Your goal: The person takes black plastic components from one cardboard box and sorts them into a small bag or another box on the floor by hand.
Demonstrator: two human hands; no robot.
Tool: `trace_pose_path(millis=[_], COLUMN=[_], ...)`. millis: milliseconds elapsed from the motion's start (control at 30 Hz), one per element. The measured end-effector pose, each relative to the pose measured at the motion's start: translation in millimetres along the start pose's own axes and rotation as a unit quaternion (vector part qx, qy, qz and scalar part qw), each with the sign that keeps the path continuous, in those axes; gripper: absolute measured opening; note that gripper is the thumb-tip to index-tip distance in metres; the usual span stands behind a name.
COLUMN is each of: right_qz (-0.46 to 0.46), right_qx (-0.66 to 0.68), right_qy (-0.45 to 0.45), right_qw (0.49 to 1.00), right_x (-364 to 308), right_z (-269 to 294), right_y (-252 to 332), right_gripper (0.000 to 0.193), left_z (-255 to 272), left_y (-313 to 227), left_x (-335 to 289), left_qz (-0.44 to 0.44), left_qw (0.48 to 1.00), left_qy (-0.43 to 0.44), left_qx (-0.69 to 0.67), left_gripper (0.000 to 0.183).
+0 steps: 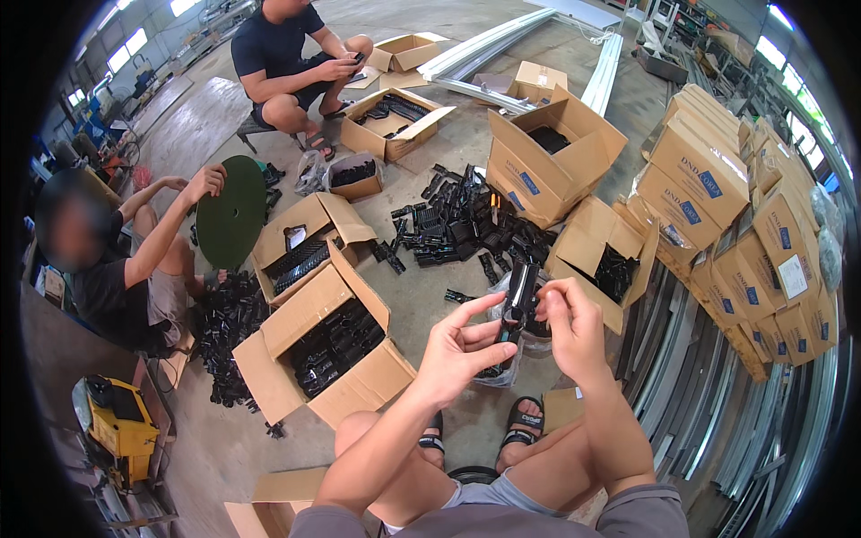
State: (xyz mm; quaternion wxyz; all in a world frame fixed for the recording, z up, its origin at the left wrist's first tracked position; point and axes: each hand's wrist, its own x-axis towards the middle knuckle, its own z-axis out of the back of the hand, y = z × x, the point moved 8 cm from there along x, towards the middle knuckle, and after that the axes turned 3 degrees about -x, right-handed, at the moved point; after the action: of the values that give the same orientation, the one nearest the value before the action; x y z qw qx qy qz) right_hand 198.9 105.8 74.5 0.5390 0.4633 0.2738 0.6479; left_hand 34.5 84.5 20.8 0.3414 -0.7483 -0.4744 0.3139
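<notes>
My left hand [459, 351] is closed round a glossy black plastic part [520, 296], long and narrow, held upright in front of me. My right hand [574, 325] is at the part's right side, thumb and fingers pinched together close against it. Whatever that pinch holds is too small or hidden to make out. Below my hands, partly covered by them, a clear plastic bag [508, 377] holds more black pieces. Beyond them a loose heap of similar black parts [466, 215] lies on the floor.
Open cartons of black parts stand near left [395, 366], at right [574, 235] and farther back [603, 143]. Two people sit at the left; one holds a round green disc [231, 212], the other handles a small dark object. Stacked cartons [700, 170] and metal profiles [686, 394] line the right.
</notes>
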Motion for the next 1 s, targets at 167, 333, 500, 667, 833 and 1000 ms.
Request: trace_pose_path(millis=[167, 333, 500, 667, 833, 1000], right_qz=[0.055, 0.004, -0.075, -0.159, -0.172, 0.067], right_qx=[-0.025, -0.026, 0.226, 0.154, 0.178, -0.077], right_qy=[0.007, 0.017, 0.096, 0.201, 0.091, -0.03], right_qw=[0.998, 0.999, 0.967, 0.954, 0.965, 0.994], right_x=[-2.6, -6.1, -1.8, -5.1, -9.5, -19.9], right_z=[-3.9, -11.4, -9.4, -11.8, -12.1, -23.3], right_y=[15.6, -7.6, -17.3, -28.5, -31.3, 15.0], right_gripper=[0.016, 0.018, 0.042, 0.027, 0.027, 0.025], left_z=[3.4, 5.3, -3.8, -11.7, -0.7, 63.0], left_y=[2.7, 5.6, -9.0, -26.6, -46.4, 32.0], left_x=[0.8, 0.2, -3.1, -11.0, -8.8, 10.3], left_qz=[0.0, 0.003, -0.079, -0.243, -0.331, 0.044], left_qw=[1.0, 1.0, 0.965, 0.777, 0.749, 0.959], left_qy=[-0.003, 0.003, 0.027, 0.03, -0.123, -0.264], left_qx=[0.013, 0.009, 0.249, 0.58, 0.56, -0.09], left_gripper=[0.071, 0.07, 0.06, 0.052, 0.053, 0.054])
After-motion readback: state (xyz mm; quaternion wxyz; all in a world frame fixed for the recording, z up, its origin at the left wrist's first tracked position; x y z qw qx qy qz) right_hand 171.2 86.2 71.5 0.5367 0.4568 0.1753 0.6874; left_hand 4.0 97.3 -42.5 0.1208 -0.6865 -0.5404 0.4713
